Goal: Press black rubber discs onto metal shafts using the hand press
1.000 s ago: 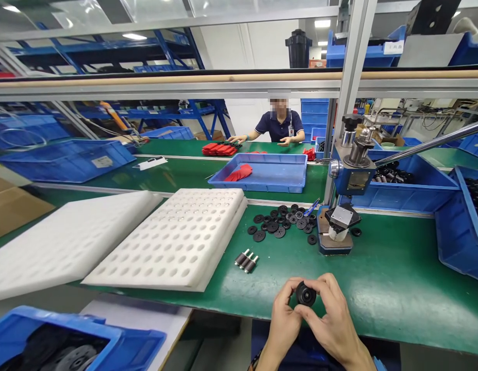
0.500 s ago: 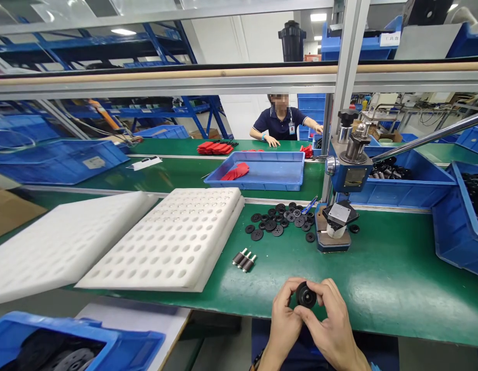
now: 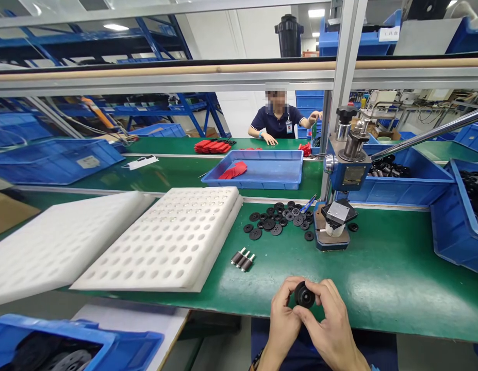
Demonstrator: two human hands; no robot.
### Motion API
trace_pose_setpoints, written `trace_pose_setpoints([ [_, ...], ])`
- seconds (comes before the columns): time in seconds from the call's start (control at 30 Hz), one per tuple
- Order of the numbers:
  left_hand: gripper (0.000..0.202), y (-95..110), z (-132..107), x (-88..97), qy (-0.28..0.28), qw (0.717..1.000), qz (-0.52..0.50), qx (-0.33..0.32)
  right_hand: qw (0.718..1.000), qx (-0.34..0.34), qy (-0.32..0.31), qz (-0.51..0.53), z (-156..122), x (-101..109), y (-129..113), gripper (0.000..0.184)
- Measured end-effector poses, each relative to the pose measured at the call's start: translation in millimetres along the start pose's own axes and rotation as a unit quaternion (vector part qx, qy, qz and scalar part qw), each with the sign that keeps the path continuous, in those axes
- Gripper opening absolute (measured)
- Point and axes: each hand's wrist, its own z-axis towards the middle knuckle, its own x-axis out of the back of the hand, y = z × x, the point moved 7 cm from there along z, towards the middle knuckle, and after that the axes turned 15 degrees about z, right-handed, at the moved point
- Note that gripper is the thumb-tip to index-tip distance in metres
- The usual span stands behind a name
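Between my fingertips is a round black wheel-like part (image 3: 304, 294), its face with a small centre hole turned towards me. My left hand (image 3: 284, 315) pinches it from the left, and my right hand (image 3: 328, 318) grips it from the right, both just above the table's front edge. Ahead and to the left, several dark cylinders with pale metal shafts (image 3: 242, 259) lie side by side on the green table (image 3: 362, 288). Farther back is a loose spread of black discs (image 3: 276, 230).
A hand press (image 3: 347, 172) with a long lever stands ahead of my right hand. White foam trays (image 3: 169, 247) with rows of holes lie left. Blue bins (image 3: 461, 257) of black parts are at right. A shallow blue tray (image 3: 277, 185) and a co-worker (image 3: 277, 121) are beyond.
My hands keep hold of the round black part in nearly the same pose. The view has shifted slightly. Across the table, the co-worker's raised hand has lifted, with a green piece by it.
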Motion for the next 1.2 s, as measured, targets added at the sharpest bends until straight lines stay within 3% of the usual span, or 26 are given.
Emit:
trace_pose_setpoints([
  [1.07,0.01,3.0,-0.3,-0.4,0.01,0.999,0.009,-0.041,0.998,-0.054,-0.035,-0.004,-5.8,-3.1,7.1,0.027],
  [1.2,0.009,9.6,-0.5,2.4,-0.004,0.996,0.035,-0.079,0.992,-0.111,-0.031,0.051,-7.0,3.3,16.6,0.023],
])
